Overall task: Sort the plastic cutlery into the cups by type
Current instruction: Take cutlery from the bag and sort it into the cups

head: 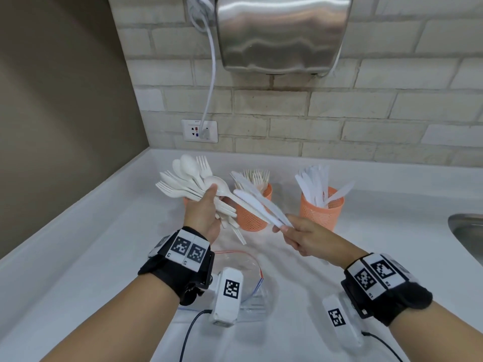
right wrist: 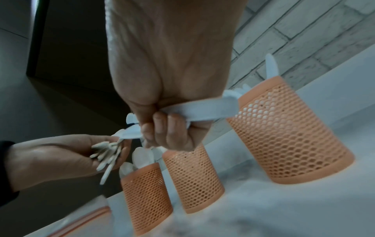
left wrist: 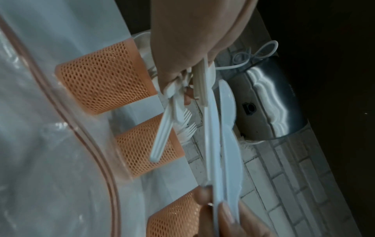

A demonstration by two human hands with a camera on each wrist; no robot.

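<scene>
Three orange mesh cups stand in a row on the white tabletop (head: 78, 244). The right cup (head: 321, 209) holds knives, the middle cup (head: 254, 218) holds forks, and the left cup (right wrist: 146, 197), mostly hidden behind the left hand in the head view, holds spoons. The left hand (head: 202, 212), at frame centre, grips a mixed bundle of spoons and forks (head: 183, 178), fanned toward the upper left. The right hand (head: 303, 237) pinches the handle ends of two or three knives (head: 257, 202); their long axis runs up-left, blades over the middle cup. A clear zip bag (head: 245, 262) lies at lower centre. A sink (head: 467, 231) edges the right; bare tabletop lies lower left.
</scene>
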